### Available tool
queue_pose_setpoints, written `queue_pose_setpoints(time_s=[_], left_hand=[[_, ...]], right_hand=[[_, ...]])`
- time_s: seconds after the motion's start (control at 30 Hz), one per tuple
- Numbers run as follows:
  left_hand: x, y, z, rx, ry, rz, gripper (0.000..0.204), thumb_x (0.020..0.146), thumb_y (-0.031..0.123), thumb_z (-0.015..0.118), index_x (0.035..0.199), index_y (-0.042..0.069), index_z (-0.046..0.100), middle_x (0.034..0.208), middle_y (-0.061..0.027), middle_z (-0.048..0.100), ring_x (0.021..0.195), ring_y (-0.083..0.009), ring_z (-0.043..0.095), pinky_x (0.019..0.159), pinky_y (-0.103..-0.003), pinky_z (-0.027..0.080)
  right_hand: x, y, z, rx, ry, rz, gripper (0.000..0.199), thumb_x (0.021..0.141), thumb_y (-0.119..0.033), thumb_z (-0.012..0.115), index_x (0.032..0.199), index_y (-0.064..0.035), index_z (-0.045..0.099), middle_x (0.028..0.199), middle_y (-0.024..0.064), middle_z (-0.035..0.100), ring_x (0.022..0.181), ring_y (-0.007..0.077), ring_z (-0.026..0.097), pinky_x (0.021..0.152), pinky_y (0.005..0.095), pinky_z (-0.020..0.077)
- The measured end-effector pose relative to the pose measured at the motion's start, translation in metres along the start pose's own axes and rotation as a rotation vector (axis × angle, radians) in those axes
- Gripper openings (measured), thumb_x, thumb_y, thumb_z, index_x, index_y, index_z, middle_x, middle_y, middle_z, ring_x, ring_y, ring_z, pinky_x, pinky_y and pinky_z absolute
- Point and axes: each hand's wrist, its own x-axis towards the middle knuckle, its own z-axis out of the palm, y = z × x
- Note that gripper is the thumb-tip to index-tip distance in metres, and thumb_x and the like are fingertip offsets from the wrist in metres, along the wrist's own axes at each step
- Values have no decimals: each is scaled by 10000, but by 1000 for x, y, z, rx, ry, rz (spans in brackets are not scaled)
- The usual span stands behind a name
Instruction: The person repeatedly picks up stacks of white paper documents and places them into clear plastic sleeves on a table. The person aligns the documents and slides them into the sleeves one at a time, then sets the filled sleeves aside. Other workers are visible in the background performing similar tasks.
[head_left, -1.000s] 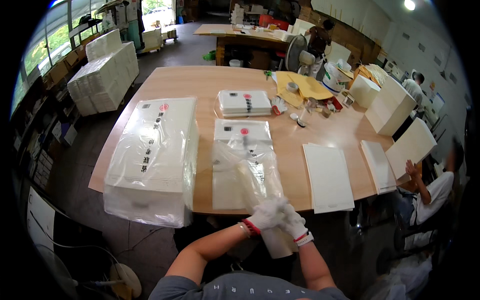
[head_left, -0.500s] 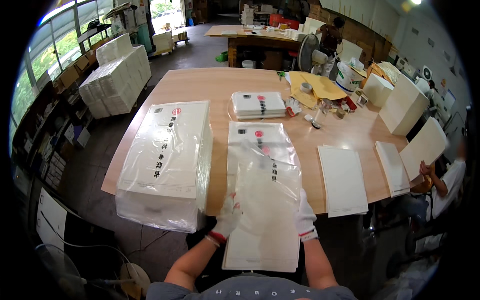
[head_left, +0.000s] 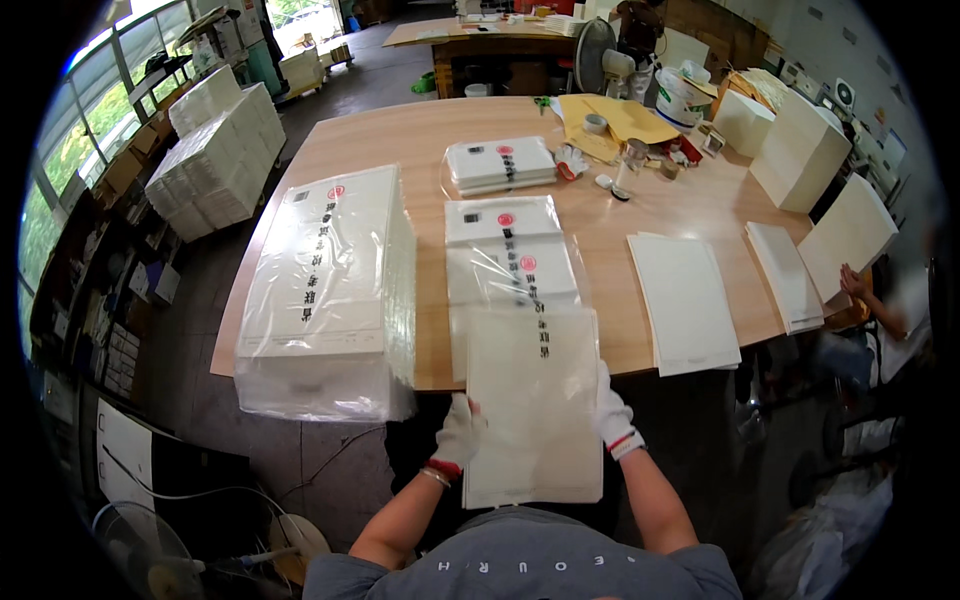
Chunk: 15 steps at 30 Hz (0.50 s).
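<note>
Paper (head_left: 535,425) at lower centre of frame, tilted past the desk's (head_left: 420,130) near edge. Left hand (head_left: 457,435) grips its left side, right hand (head_left: 612,412) its right (both gloved, white with red cuffs). Clear bag (head_left: 552,285) with dark print overlaps the paper's top end; whether the paper sits inside or beneath cannot be told for certain. Wrapped stack (head_left: 340,250) left of centre; white sheets (head_left: 685,300) at right.
</note>
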Motion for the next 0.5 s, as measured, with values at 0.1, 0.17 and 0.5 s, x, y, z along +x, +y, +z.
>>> queue_pose_setpoints(time_s=[0.1, 0.17, 0.5], left_hand=[[7, 13, -2, -45, -37, -164, 166, 914, 193, 446, 908, 30, 414, 768, -137, 545, 721, -278, 550, 653, -402, 432], [14, 29, -10, -4, -31, -209, 198, 924, 229, 430, 913, 32, 417, 759, -133, 552, 722, -271, 559, 655, -401, 433], [-109, 60, -65, -59, -182, 8, 311, 873, 95, 474, 1160, -19, 442, 939, -164, 520, 774, -260, 559, 710, -375, 443]], right_hand=[[18, -4, -18, -96, 124, -171, 724, 849, -233, 487, 1424, -57, 83, 763, 206, 610, 628, 375, 586, 525, 499, 423], [8, -10, -26, -205, 36, -126, 743, 823, -244, 514, 1423, -65, 114, 694, 145, 609, 568, 328, 588, 468, 487, 439], [-127, -39, -55, -95, -136, -152, 698, 853, -213, 476, 1422, -26, 116, 595, 141, 579, 455, 301, 554, 374, 440, 408]])
